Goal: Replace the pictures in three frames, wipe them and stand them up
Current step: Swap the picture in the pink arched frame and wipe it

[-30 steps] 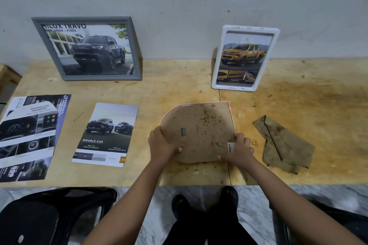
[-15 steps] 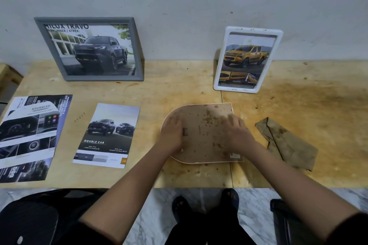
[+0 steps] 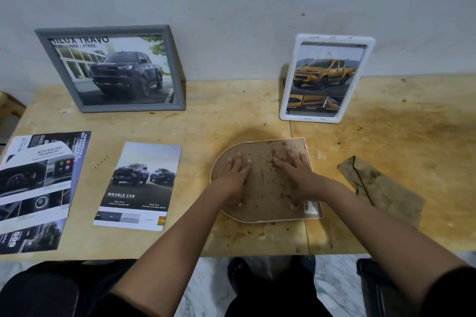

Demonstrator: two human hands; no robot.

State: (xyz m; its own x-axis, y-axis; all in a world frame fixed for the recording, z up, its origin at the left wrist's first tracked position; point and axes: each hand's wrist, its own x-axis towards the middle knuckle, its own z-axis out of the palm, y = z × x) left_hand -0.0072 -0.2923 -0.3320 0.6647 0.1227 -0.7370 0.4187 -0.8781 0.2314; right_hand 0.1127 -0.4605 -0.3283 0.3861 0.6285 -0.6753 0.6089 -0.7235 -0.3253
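Nearest, the arched picture frame with a speckled brown backing board lies face down on the pale wooden desk, which leaves its back open to work on. The left hand and right hand rest flat on that board with fingers spread, pressing down, probably to seat the backing. Just right of this frame, a crumpled brown cloth waits within reach for wiping. Left of it lies a "Double Cab" truck brochure, and further left a fanned pile of car leaflets, likely spare pictures. Beyond it, a grey rectangular frame and a white rounded frame stand against the wall, seemingly finished.
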